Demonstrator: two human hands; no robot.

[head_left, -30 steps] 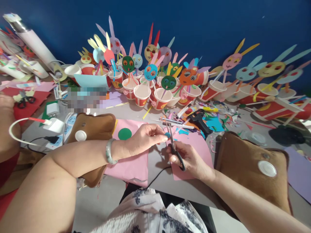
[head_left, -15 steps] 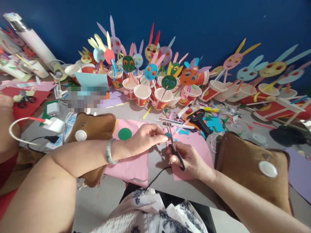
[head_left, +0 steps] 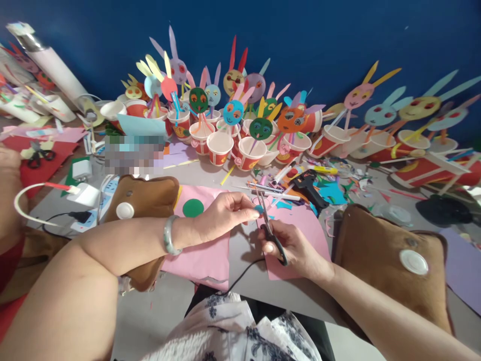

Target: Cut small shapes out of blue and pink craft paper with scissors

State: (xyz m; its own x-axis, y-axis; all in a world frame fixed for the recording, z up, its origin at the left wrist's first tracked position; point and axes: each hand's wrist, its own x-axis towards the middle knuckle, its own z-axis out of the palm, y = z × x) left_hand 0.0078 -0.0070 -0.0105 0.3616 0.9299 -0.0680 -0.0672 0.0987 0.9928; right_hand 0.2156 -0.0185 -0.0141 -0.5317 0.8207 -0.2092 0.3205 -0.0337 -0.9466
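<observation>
Between the thumb and fingers of my left hand (head_left: 229, 210) is a small piece of blue paper (head_left: 259, 208). My right hand (head_left: 291, 243) grips a pair of scissors (head_left: 271, 233) by the dark handles. The blades point up and away from me, slightly apart, right beside the blue paper; whether they touch it I cannot tell. Below my left hand lies a pink paper sheet (head_left: 205, 260) with a green paper circle (head_left: 193, 207) on it. Another pink sheet (head_left: 310, 228) lies under my right hand.
Paper cups (head_left: 220, 148) with rabbit-faced paper figures line the back. A black glue gun (head_left: 310, 185) lies among colourful scraps. Brown plush pouches (head_left: 391, 265) flank my arms. At left are a power strip (head_left: 84, 220), other scissors (head_left: 40, 154) and another person's arm (head_left: 11, 195).
</observation>
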